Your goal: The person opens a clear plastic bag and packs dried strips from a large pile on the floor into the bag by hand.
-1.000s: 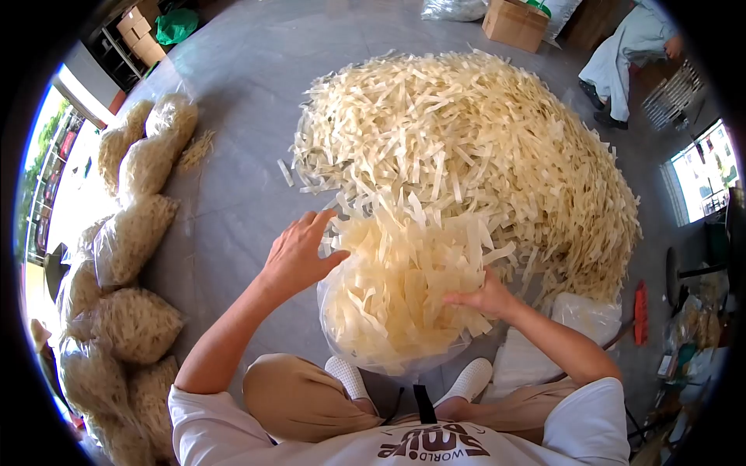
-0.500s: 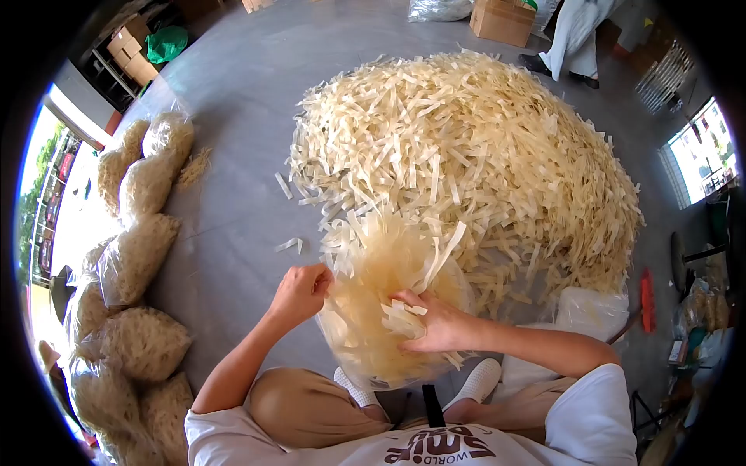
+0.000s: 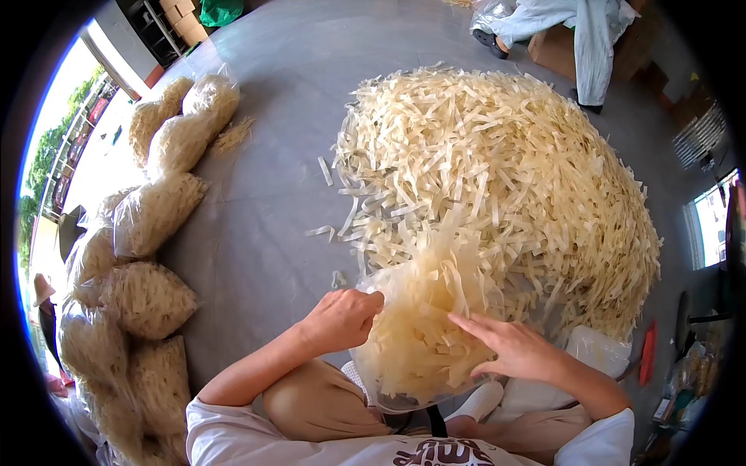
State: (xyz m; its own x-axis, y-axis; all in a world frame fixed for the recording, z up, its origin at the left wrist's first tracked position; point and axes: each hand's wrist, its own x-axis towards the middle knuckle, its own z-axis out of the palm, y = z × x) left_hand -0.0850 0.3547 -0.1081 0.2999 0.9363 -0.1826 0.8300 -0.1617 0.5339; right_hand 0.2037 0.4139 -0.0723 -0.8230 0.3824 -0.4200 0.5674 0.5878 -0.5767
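A clear plastic bag (image 3: 423, 342) full of pale yellow strips stands between my feet, its mouth toward the big heap of strips (image 3: 497, 171). My left hand (image 3: 342, 318) is closed in a pinch on the bag's left rim. On the right side of the bag, my right hand (image 3: 509, 346) has its fingers spread, the fingertips against the strips, gripping none of them. Some strips poke out over the bag's far edge, against the heap.
Filled bags (image 3: 148, 299) line the left side. A few loose strips (image 3: 325, 171) lie left of the heap. A person's legs (image 3: 592, 54) show beyond it, by a cardboard box (image 3: 553, 50). Plastic packs (image 3: 594, 353) and a red object (image 3: 647, 353) are at the right.
My left hand has stayed closed at the bag's rim. The right hand has let go of strips and opened. The view has shifted, and the person beyond has moved left along the heap.
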